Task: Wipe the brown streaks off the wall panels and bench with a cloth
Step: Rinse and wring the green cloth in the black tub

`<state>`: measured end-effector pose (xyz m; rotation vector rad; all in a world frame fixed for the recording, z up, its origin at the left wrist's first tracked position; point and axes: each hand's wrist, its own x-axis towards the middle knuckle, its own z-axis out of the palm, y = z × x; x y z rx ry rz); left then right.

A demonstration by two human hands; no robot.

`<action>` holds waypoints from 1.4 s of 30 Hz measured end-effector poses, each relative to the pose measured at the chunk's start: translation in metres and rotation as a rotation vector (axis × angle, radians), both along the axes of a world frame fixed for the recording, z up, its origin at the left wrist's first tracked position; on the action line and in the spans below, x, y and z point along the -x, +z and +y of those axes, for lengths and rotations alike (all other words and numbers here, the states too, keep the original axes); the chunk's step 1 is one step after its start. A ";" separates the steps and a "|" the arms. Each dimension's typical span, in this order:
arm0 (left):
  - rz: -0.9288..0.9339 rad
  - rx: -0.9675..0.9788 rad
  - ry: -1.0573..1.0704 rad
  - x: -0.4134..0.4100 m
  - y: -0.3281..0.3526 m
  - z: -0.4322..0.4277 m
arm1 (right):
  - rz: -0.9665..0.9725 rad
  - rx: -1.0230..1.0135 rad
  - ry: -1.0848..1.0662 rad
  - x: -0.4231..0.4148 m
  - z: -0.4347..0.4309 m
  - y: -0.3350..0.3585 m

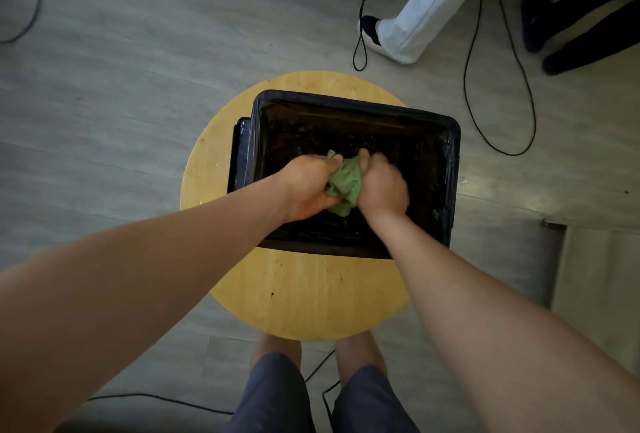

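Observation:
A bunched green cloth point(346, 183) is held between both my hands over a black bin. My left hand point(304, 186) grips its left side, and my right hand point(382, 185) grips its right side, slightly blurred. The black bin point(453, 162), lined with a black bag, stands on a round wooden stool top point(304, 297). Its inside is dark with small specks. No wall panels or brown streaks show in this view.
Grey plank floor point(121, 103) surrounds the stool. Black cables point(498, 121) loop across it at the back and near my feet. A person's white trouser leg and shoe point(408, 27) stand at the back right, with dark shoes point(540, 24) further right.

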<state>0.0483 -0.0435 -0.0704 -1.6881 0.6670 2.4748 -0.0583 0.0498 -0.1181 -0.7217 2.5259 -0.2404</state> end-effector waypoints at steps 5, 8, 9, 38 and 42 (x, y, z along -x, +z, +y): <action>-0.196 0.161 -0.092 -0.009 -0.007 -0.013 | -0.175 -0.075 -0.170 0.012 0.003 -0.005; -0.258 0.102 -0.083 -0.006 -0.006 -0.008 | -0.339 -0.060 -0.262 -0.010 -0.005 -0.008; -0.253 0.074 -0.070 -0.005 -0.004 -0.006 | -0.405 -0.080 -0.281 -0.016 -0.008 -0.009; -0.005 0.267 0.064 -0.008 -0.016 -0.023 | -0.362 0.001 -0.205 0.020 0.006 0.015; 0.081 0.124 0.023 -0.003 -0.014 -0.018 | -0.903 0.108 -0.476 0.000 -0.004 0.014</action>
